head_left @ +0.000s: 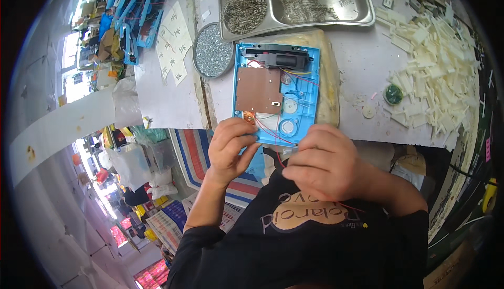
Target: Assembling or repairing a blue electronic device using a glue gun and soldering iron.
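A shallow blue plastic casing (316, 87) lies open-side up at the near edge of the table. Inside it sit a brown circuit board (259, 89) with a small white switch, a black part (286, 60) along the far end, a copper coil (249, 117) and thin wires. My left hand (231, 147) is closed on the casing's near left corner, thumb below and fingers beside the coil. At the near right corner my right hand (326, 163) is closed, fingers curled round a thin red wire (279, 157) that leaves the casing and reappears below the hand. Its fingertips are partly hidden.
Beyond the casing stand a round dish of small metal pieces (213, 53) and a divided steel tray (367, 19) with small metal parts. White plastic pieces (430, 68) are heaped at right, near a green coil (392, 94). More blue casings (134, 11) lie far left beside paper labels (174, 42).
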Tool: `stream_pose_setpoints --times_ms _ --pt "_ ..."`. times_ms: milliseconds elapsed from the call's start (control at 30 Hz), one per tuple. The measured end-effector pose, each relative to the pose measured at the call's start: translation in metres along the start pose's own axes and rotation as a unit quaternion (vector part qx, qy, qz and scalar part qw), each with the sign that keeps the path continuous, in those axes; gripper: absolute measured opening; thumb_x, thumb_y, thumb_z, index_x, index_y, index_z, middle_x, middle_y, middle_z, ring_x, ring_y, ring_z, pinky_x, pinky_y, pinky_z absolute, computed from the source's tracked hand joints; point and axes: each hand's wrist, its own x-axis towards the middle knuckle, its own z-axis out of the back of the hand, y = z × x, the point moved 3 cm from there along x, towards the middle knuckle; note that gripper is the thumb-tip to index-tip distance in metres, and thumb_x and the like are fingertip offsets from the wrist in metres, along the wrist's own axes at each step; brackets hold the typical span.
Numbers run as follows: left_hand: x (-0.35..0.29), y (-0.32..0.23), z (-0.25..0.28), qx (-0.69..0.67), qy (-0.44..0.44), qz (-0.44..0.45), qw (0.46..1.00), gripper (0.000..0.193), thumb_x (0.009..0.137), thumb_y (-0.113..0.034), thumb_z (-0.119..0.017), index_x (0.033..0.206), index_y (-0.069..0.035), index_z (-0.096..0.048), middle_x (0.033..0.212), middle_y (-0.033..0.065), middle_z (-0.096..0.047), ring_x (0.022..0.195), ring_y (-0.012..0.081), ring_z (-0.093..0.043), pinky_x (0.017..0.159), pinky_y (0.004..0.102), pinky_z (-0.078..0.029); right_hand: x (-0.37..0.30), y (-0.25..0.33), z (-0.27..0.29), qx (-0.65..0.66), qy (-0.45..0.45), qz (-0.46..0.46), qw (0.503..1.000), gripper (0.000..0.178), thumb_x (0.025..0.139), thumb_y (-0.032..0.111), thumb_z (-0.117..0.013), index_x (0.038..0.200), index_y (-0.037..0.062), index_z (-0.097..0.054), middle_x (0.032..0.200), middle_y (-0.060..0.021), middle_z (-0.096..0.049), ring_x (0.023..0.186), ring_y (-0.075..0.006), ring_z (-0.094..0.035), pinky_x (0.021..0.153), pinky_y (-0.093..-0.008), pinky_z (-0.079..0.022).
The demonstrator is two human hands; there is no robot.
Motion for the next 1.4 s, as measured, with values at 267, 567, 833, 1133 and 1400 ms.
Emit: stream_pose_setpoints --times_ms 267,567,833,1133,1400 --pt "-0.003 -0.002 -0.006 0.010 0.005 -0.008 1.000 0.026 0.067 0.000 -0.083 0.088 -0.003 -0.067 0.102 0.0114 -0.069 0.097 0.0310 -0.066 0.082 0.0398 -0.054 -0.010 -0.007 0.000 0.005 -0.007 -0.051 0.999 0.027 0.069 0.003 -0.077 0.096 0.0076 -0.070 0.096 -0.0045 -0.066 0.083 -0.0246 -0.063 0.071 -0.0372 -0.052" --pt "-0.003 -0.007 -0.012 -0.025 0.005 0.001 1.000 0.023 0.072 -0.005 -0.084 0.087 -0.003 -0.066 0.096 0.0120 -0.069 0.090 0.0304 -0.066 0.079 0.0393 -0.052 -0.004 -0.011 0.012 0.011 -0.015 -0.077 0.997 0.026 0.071 -0.002 -0.074 0.095 0.0061 -0.069 0.086 -0.0058 -0.068 0.073 -0.0252 -0.064 0.064 -0.0350 -0.052" --pt "-0.002 -0.009 -0.002 -0.106 -0.017 0.053 0.993 0.017 0.076 -0.002 -0.079 0.085 -0.002 -0.065 0.095 0.0127 -0.067 0.090 0.0283 -0.062 0.081 0.0384 -0.049 -0.001 -0.006 0.031 0.010 -0.048 -0.073 0.996 0.024 0.072 0.000 -0.073 0.095 0.0061 -0.071 0.085 -0.0058 -0.069 0.072 -0.0234 -0.063 0.064 -0.0346 -0.052" --pt "-0.003 0.001 0.022 -0.331 -0.112 0.177 0.920 0.012 0.090 -0.006 -0.071 0.090 0.000 -0.060 0.105 0.0145 -0.064 0.099 0.0233 -0.059 0.090 0.0362 -0.046 0.018 0.013 0.028 0.074 -0.076 0.003 0.994 0.017 0.079 0.009 -0.073 0.096 0.0069 -0.072 0.086 -0.0041 -0.069 0.070 -0.0186 -0.062 0.059 -0.0315 -0.051" --pt "0.001 -0.005 0.026 -0.317 -0.098 0.188 0.925 0.013 0.089 -0.006 -0.072 0.090 0.000 -0.061 0.108 0.0160 -0.064 0.102 0.0230 -0.061 0.093 0.0364 -0.047 0.022 0.019 0.036 0.121 -0.056 0.013 0.991 0.017 0.084 0.010 -0.072 0.100 0.0055 -0.073 0.095 -0.0069 -0.073 0.077 -0.0187 -0.066 0.063 -0.0312 -0.054"
